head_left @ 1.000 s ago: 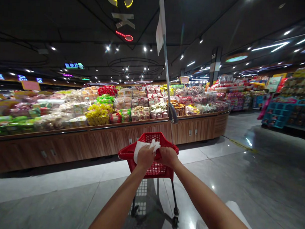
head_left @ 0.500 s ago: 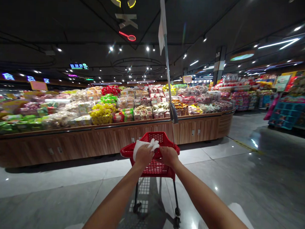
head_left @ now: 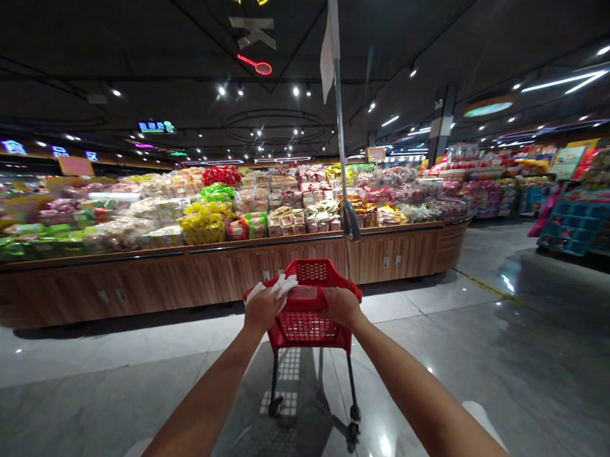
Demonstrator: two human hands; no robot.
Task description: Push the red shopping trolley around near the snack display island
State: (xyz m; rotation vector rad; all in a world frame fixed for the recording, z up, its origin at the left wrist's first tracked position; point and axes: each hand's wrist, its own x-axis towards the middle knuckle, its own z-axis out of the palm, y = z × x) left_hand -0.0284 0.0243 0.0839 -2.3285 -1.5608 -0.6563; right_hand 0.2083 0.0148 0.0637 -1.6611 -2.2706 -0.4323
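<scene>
A red plastic shopping cart (head_left: 309, 327) on thin dark legs with casters stands right in front of me. My left hand (head_left: 263, 310) is closed on a crumpled white cloth or tissue (head_left: 284, 286), pressed against the left part of the cart's handle. Toward the right end of that handle, my right hand (head_left: 341, 306) is wrapped around the bar. Between the hands, the middle of the handle (head_left: 303, 293) shows a pale label. A grey pole (head_left: 340, 130) with a white flag (head_left: 330, 49) rises from the cart's right side.
Beyond the cart runs a long wood-panelled display counter (head_left: 223, 266) heaped with packaged snacks (head_left: 205, 222). Shelves of goods (head_left: 491, 198) and a blue rack (head_left: 565, 221) stand at right. The floor (head_left: 481, 348) is shiny grey tile.
My left hand has slid left along the handle with the white cloth, baring the label in the middle. My right hand stays on the right part of the handle.
</scene>
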